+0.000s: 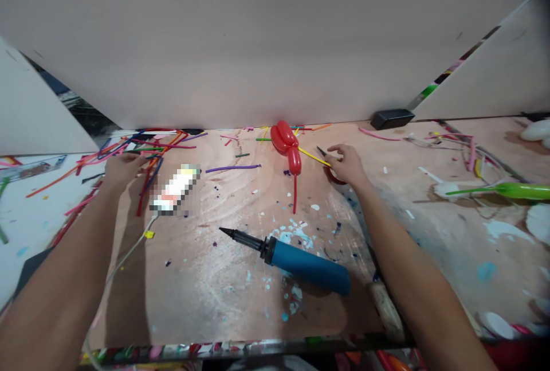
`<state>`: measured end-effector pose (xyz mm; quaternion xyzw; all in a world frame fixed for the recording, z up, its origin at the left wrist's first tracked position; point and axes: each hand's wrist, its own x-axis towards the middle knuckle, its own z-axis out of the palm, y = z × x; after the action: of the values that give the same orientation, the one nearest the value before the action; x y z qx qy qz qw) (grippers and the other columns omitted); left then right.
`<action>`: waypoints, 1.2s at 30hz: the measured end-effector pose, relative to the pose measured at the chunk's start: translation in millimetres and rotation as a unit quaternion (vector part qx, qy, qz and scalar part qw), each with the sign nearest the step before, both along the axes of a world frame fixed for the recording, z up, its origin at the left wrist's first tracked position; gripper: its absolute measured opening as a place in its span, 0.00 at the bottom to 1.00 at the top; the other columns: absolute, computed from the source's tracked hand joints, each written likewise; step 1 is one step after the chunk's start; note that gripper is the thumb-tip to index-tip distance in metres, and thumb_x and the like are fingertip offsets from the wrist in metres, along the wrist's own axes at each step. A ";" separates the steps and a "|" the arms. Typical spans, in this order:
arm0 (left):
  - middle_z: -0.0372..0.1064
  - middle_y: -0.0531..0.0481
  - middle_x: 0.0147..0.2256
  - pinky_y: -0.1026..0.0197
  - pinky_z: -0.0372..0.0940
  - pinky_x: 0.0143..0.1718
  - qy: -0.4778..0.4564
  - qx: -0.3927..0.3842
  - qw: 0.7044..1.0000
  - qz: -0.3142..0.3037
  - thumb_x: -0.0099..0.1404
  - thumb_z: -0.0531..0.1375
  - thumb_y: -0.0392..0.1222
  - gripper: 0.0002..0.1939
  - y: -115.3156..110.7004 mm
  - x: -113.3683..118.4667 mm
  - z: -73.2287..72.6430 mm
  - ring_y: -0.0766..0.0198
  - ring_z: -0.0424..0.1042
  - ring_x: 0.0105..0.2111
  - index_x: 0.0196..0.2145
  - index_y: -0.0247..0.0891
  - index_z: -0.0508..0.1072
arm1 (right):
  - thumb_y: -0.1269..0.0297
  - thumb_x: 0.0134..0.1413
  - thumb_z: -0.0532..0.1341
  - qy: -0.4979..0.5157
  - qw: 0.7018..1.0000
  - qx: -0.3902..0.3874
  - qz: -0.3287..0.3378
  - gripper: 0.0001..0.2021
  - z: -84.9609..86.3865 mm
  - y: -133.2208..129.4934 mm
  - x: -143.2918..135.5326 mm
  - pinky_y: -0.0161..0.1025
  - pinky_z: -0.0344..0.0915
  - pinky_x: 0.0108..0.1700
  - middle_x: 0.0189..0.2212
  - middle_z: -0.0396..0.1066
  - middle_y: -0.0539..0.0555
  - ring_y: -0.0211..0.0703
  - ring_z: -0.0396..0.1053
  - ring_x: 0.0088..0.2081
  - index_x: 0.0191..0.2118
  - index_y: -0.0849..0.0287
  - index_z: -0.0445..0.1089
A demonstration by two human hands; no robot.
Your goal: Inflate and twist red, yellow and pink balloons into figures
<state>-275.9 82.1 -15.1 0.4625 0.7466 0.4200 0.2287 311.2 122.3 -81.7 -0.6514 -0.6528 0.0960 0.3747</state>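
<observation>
My left hand (125, 168) is at the back left, over a pile of uninflated balloons (165, 140); its fingertips are too hidden to tell what they hold. At the back centre-right, my right hand (346, 163) has its fingers around a yellow strip (314, 156) and by dark-tipped scissors (321, 152) with a red handle (334, 177); whether it grips either is unclear. Just left of it lies a twisted red balloon (283, 139) with a thin uninflated tail. A blue hand pump (309, 265) with a black nozzle rests nearer to me.
A lit phone (176, 188) with a white cable (124, 257) lies left of centre, near a purple balloon (232, 168). A black box (392, 118) stands against the back panel. A green balloon (522, 190) is at right. Scraps dot the wooden table (193, 296).
</observation>
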 end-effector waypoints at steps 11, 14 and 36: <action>0.64 0.59 0.18 0.75 0.49 0.12 -0.647 0.033 0.728 -0.225 0.71 0.48 0.33 0.10 -39.3 206.1 76.8 0.80 0.55 0.10 0.34 0.35 0.68 | 0.52 0.55 0.63 0.100 0.924 -0.106 0.353 0.28 99.4 -84.4 -95.0 0.52 0.67 0.54 0.58 0.64 0.58 0.53 0.67 0.54 0.60 0.51 0.61; 0.71 0.57 0.25 0.74 0.58 0.16 -0.607 0.020 0.741 -0.286 0.65 0.59 0.36 0.02 -53.0 251.2 67.3 0.77 0.64 0.14 0.34 0.37 0.67 | 0.51 0.55 0.64 0.149 0.874 -0.141 0.441 0.30 107.2 -98.0 -121.9 0.45 0.71 0.46 0.52 0.68 0.58 0.49 0.70 0.48 0.62 0.51 0.59; 0.71 0.51 0.30 0.64 0.69 0.31 -0.465 0.067 0.854 -0.225 0.53 0.70 0.48 0.14 -44.3 253.7 4.7 0.68 0.73 0.27 0.35 0.40 0.77 | 0.51 0.54 0.63 0.514 0.777 -0.219 0.290 0.19 53.3 -71.1 -121.0 0.34 0.56 0.25 0.18 0.61 0.47 0.34 0.58 0.21 0.22 0.58 0.63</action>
<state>-22.3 37.8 -10.4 0.3828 0.3990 0.5720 0.6059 190.2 51.2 -28.4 -0.3498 -0.4825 0.6611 0.4557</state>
